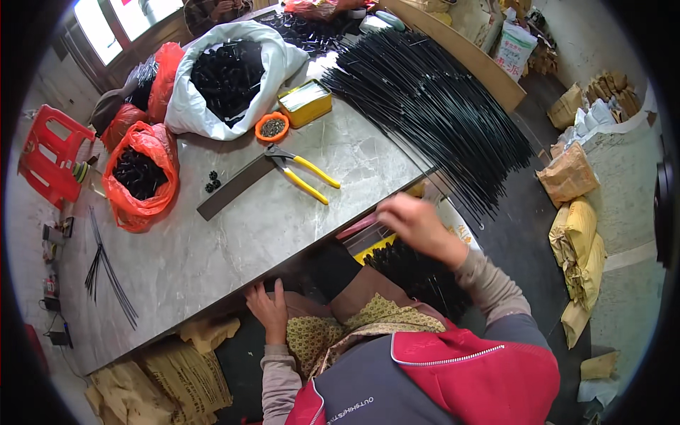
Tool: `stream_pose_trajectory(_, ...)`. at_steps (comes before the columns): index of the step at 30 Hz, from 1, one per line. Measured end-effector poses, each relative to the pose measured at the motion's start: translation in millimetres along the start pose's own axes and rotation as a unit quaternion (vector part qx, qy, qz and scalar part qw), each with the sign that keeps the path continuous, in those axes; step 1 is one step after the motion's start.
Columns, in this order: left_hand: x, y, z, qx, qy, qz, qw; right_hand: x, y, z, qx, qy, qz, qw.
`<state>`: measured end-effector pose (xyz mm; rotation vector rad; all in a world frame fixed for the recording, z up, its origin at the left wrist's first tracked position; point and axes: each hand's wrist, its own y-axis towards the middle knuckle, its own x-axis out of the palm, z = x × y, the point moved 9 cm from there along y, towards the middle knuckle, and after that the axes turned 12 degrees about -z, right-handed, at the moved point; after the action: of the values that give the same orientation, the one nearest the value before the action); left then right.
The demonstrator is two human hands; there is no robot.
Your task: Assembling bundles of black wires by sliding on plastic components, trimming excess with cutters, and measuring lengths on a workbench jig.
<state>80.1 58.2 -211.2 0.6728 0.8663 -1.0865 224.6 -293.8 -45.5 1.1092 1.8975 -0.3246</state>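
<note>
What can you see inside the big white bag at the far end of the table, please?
The white bag gapes open on a heap of small black parts, apparently short tubes or caps. Only the top layer shows; the bag's sides cover whatever lies deeper.

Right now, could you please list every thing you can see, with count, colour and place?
Table: one, grey marble-like, centre.
Pliers: one, yellow handles, on the table.
Metal bar: one, grey, beside the pliers.
Small bowl: one, orange, near the yellow tin.
Tin: one, yellow, table top edge.
White bag: one, full of black parts.
Orange bag: one, black parts inside, table left.
Long rods: many, black, table right.
Stool: one, red, far left.
Left hand: at the table's near edge.
Right hand: blurred, above black parts below the table.
</note>
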Motion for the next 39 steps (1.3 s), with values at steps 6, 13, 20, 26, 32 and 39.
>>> stream_pose_trajectory(6, -7.2, -6.2, 7.7, 0.019, -0.005, 0.023, 1.000, -71.9, 42.9, 48.4, 0.107, -0.300, 0.103, 0.942)
stream_pose_trajectory(13, -0.4, -2.6, 7.1, 0.004, 0.007, 0.014, 1.000, -75.8, 73.9, 98.2, 0.205, -0.303, 0.050, 0.929)
stream_pose_trajectory(20, 1.5, -2.8, 1.8, -0.003, 0.000, 0.012, 1.000, -85.1, 90.4, 118.4, 0.218, -0.230, 0.004, 0.949)
stream_pose_trajectory(26, 3.6, -4.3, -1.3, -0.008, 0.003, 0.009, 1.000, -79.3, 104.6, 129.0, 0.216, -0.270, -0.069, 0.936)
stream_pose_trajectory(32, 1.5, -4.5, -5.2, -0.011, -0.002, 0.012, 1.000, -63.0, 122.1, 117.5, 0.223, -0.357, -0.096, 0.902)
stream_pose_trajectory(39, 3.0, -5.7, -6.3, -0.001, -0.007, 0.019, 1.000, -56.6, 130.9, 110.1, 0.157, -0.424, -0.095, 0.887)
